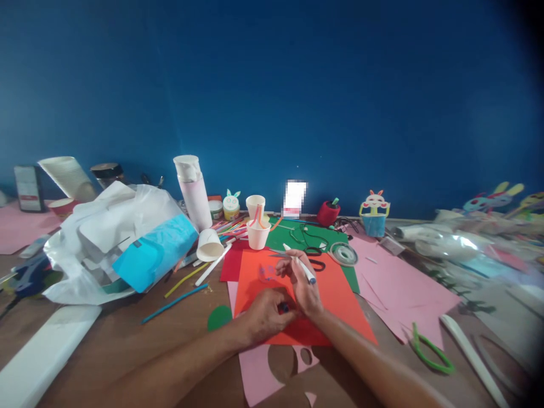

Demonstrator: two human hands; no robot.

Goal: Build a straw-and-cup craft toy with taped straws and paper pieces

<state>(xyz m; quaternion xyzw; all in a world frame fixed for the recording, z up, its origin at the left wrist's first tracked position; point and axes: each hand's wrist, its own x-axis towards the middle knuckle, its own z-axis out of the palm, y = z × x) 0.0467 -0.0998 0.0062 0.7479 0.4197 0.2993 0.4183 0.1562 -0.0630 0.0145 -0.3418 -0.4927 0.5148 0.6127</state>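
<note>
My right hand (305, 286) grips a white marker (304, 269) with a dark blue end, held slantwise over an orange-red sheet of paper (335, 300). My left hand (266, 314), closed just below it, pinches a small dark marker cap (283, 307). Blue-purple drawn marks (267, 273) show on the paper beyond my left hand. Black-handled scissors (317, 264) lie across the sheet's far edge. Under its near edge is a pink sheet with cut-out holes (255, 368), and a green paper circle (219, 318) rests by my left wrist.
Left stands a plastic bag of paper scraps (89, 243). Paper cups (258, 235) with pipe cleaners, a phone (294, 198) and a rabbit-topped blue cup (374, 224) line the back. A tape roll (343, 254), pink paper (403, 283) and a green pipe cleaner (431, 354) lie right.
</note>
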